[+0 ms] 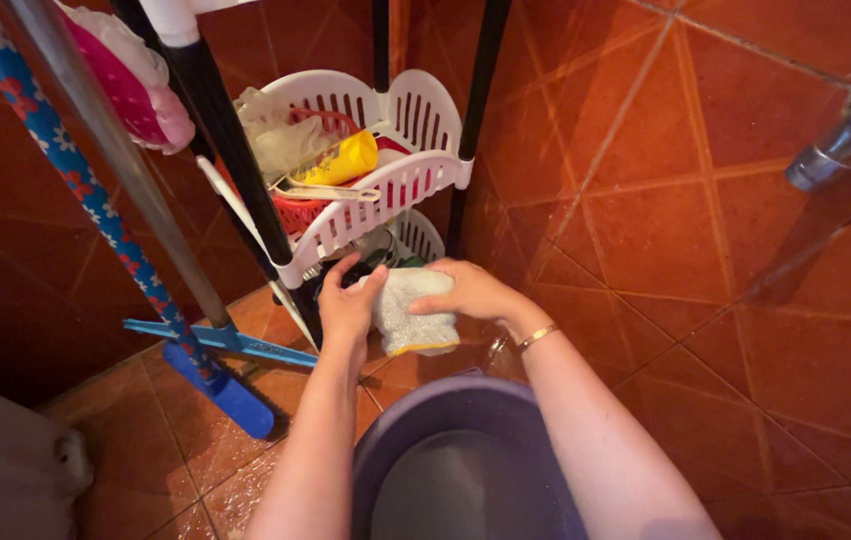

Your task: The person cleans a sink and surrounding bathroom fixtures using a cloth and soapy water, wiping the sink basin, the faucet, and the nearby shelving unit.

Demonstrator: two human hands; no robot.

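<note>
My left hand and my right hand both grip a pale grey cloth with a yellow edge, held between them just above the floor. The cloth hangs in front of the lower shelf of a white slatted corner rack. Below my arms sits a dark grey bucket. A thin gold bracelet circles my right wrist.
The rack's upper basket holds a yellow bottle, a red basket and plastic bags. A blue squeegee head with a flowered handle and a metal pole lean at the left. A metal tap juts out at the right. Floor and walls are orange-brown tile.
</note>
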